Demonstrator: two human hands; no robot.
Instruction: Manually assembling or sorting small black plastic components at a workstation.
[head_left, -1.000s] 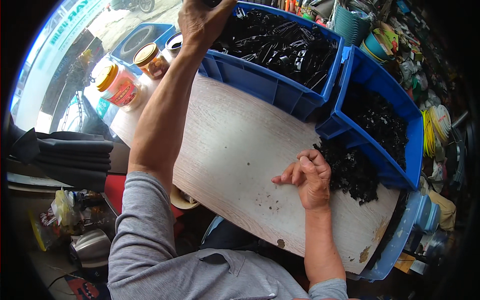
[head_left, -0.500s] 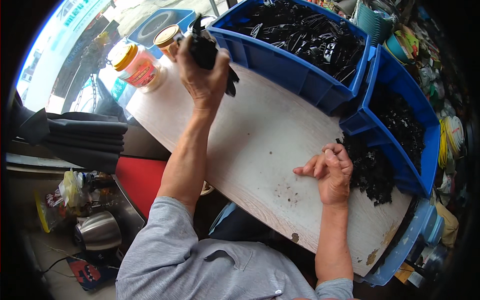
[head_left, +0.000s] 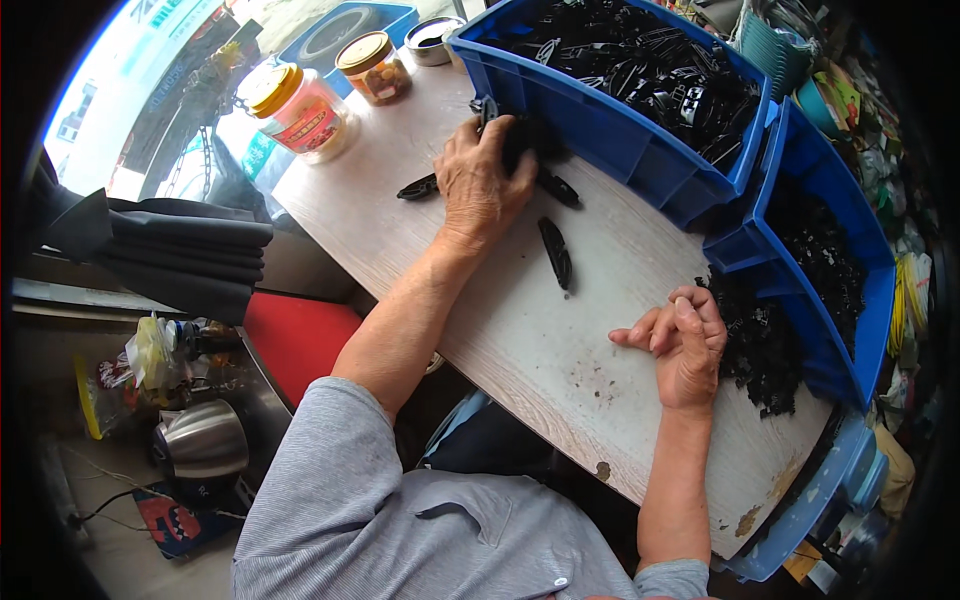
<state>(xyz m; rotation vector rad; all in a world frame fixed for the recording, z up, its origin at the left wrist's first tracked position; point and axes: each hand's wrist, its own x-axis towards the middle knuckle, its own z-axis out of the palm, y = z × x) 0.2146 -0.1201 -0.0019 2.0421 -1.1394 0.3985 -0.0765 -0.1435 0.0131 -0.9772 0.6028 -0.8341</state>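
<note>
My left hand is lowered to the far part of the table, its fingers closed over a bunch of black plastic parts beside the large blue bin. Fingers and shadow hide part of the bunch. Around that hand, slim black plastic pieces lie on the tabletop, one long piece on its own nearer to me. My right hand rests at the right, palm turned up, fingers loosely bent and apart, with nothing visible in it. It is next to a heap of small black parts spilling from the smaller bin.
A large blue bin full of black parts stands at the back, with a smaller blue bin to its right. Jars, one yellow-lidded and one brown-lidded, and a round tin stand at the far left of the pale table.
My left hand has come down from above the table and moved right, bringing the black parts onto the tabletop. Several pieces now lie spread around it. My right hand keeps its pose.
</note>
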